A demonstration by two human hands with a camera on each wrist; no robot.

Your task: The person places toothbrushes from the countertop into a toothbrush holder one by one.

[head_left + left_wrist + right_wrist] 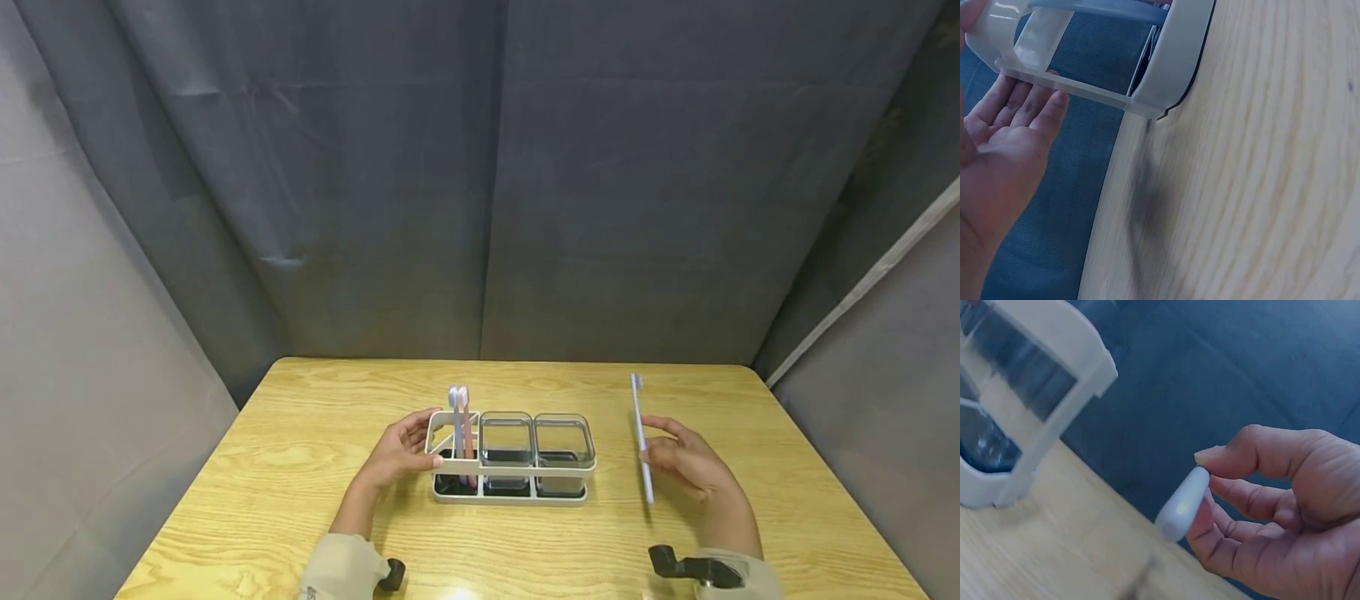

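A white toothbrush holder with a dark base stands near the middle of the table. In its left compartment a blue toothbrush and a pink toothbrush stand upright, heads up. My left hand grips the holder's left end, thumb over the front rail and fingers at the side and back. To the right of the holder, my right hand pinches a pale lavender toothbrush between thumb and fingers, head up. In the right wrist view the rounded handle end of this toothbrush points toward the camera.
Two clear cups, a middle one and a right one, sit in the holder's other compartments. The wooden table reaches back to a grey curtain, with lighter curtains at both sides.
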